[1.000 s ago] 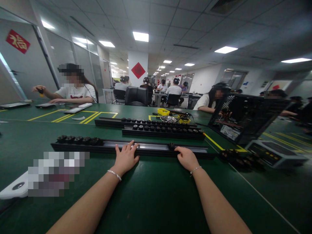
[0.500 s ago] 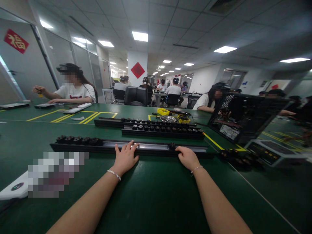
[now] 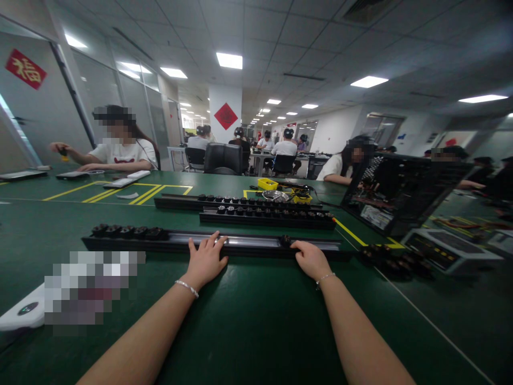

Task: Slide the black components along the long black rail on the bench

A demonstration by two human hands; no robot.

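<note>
left hand (image 3: 206,259) splayed on the black rail (image 3: 252,243); right hand (image 3: 312,259) curled, hold unclear, at the lone module (image 3: 285,240) in it, which now sits slightly farther from the left hand, so probably slides freely.

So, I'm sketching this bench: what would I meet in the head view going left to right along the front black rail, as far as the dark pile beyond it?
Row of black parts, left hand, lone black part, right hand, pile of dark parts.

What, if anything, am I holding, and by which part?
I can't tell: left hand on the nearest rail, midway; right hand at the right side of its lone black piece.
</note>
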